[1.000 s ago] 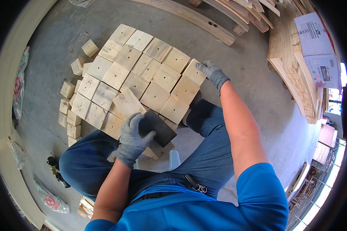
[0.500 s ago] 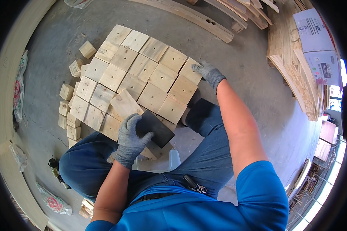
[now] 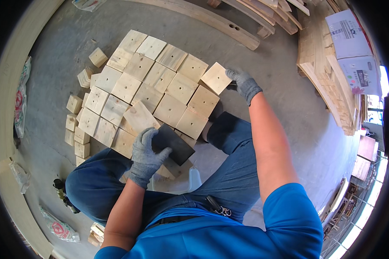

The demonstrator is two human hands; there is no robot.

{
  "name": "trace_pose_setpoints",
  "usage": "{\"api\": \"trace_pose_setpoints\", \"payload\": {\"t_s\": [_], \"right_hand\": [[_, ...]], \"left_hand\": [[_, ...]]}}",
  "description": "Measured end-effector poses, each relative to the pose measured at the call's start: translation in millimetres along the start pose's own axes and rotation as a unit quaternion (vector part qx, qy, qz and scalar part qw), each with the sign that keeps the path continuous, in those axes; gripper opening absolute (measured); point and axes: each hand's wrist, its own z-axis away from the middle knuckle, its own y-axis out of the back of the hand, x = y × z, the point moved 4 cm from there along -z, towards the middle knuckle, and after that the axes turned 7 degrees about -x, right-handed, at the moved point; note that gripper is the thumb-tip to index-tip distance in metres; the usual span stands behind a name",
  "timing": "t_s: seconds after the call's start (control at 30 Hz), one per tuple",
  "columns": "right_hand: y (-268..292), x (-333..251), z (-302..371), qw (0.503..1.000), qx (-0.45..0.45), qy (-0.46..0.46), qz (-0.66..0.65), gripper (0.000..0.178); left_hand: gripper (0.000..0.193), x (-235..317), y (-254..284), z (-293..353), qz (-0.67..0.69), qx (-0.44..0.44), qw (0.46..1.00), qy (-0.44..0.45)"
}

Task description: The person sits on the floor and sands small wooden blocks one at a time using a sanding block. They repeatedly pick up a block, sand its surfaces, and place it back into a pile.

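I sit on a concrete floor in front of a stack of square pale wooden blocks (image 3: pixel 160 77). My left hand (image 3: pixel 146 155), in a grey glove, grips a black sanding block (image 3: pixel 173 144) pressed near a tilted wooden block (image 3: pixel 139 117) at the stack's near edge. My right hand (image 3: pixel 245 84), also gloved, holds the far-right wooden block (image 3: pixel 216 77) by its edge, lifted and turned slightly off the stack. My knees in blue jeans flank the near side of the stack.
Smaller loose wooden blocks (image 3: pixel 75 125) lie left of the stack. Long timber planks (image 3: pixel 212 19) run across the top, and stacked boards with cardboard boxes (image 3: pixel 350 47) stand at right. Plastic bags (image 3: pixel 58 226) and a dark tool (image 3: pixel 62 194) lie at lower left.
My right hand has pulled the far-right block away from the stack and lifted it. My left hand with the black block has stayed nearly in place.
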Motion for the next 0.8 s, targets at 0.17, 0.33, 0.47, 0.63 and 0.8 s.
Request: {"api": "trace_pose_setpoints", "payload": {"t_s": [0.17, 0.33, 0.47, 0.63, 0.8], "right_hand": [[4.9, 25.6, 20.6, 0.972, 0.075, -0.002, -0.223, 0.054], [-37.8, 47.6, 35.5, 0.919, 0.126, 0.016, -0.374, 0.046], [-46.3, 74.4, 27.2, 0.94, 0.151, 0.039, -0.304, 0.045], [-68.7, 58.8, 46.5, 0.985, 0.133, 0.016, -0.107, 0.057], [-42.6, 80.5, 26.6, 0.993, 0.102, 0.023, -0.047, 0.062]], "left_hand": [[0.073, 1.0, -1.5, -0.5, -0.002, 0.001, 1.0, -0.006], [0.072, -3.4, -0.8, 3.4, -0.005, 0.009, 1.0, -0.008], [0.071, -1.4, -5.1, 1.9, -0.004, 0.005, 1.0, -0.019], [0.071, -5.6, -0.9, 5.5, -0.007, 0.012, 1.0, -0.015], [0.07, -2.2, -3.0, 2.5, 0.001, 0.006, 1.0, -0.015]]}}
